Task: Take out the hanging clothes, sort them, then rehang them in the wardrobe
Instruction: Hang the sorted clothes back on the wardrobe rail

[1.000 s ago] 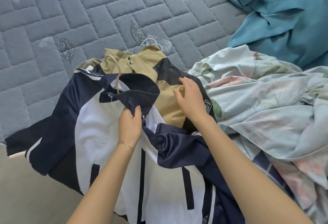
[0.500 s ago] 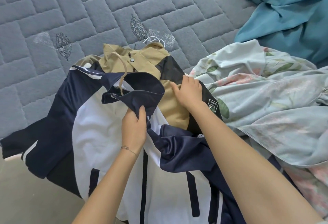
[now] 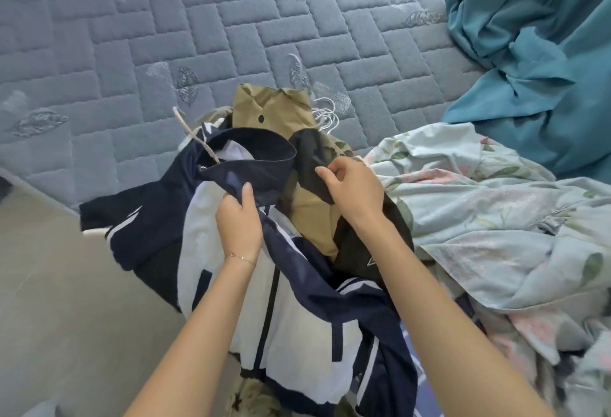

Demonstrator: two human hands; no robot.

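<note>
**Both hands clamped on jackets at the bed's edge**

The left hand (image 3: pixel 239 221) is closed on the navy collar (image 3: pixel 264 175) of a navy-and-white jacket (image 3: pixel 297 334), with the thumb laid over the top of the fabric and the other fingers curled beneath it. A thin bracelet (image 3: pixel 239 256) sits on that wrist. The right hand (image 3: pixel 355 188) is just beside it, apart from it, with its fingers curled and pinching a black panel of a khaki-and-black jacket (image 3: pixel 310 218).

The navy-and-white jacket lies open and rumpled over the near edge of the bed (image 3: pixel 198 36). One sleeve is spread to the left and the lower part hangs down toward the person. A beige hanger (image 3: pixel 193 133) sticks up out of its collar, tilted to the left. The khaki-and-black jacket lies partly under the first one, with its collar pointing away from the person and a dark snap (image 3: pixel 261 118) showing on it. White hanger hooks (image 3: pixel 325 117) poke out just beside that collar, on its right.

The bed's surface is a grey-blue quilted cover with a brick pattern and stitched leaves. To the right of the jackets, touching them, is a crumpled pale floral sheet (image 3: pixel 479 211), and beyond it is a heap of teal fabric (image 3: pixel 529 52). Pale floor (image 3: pixel 49 284) shows at lower left, beside the bed.
</note>
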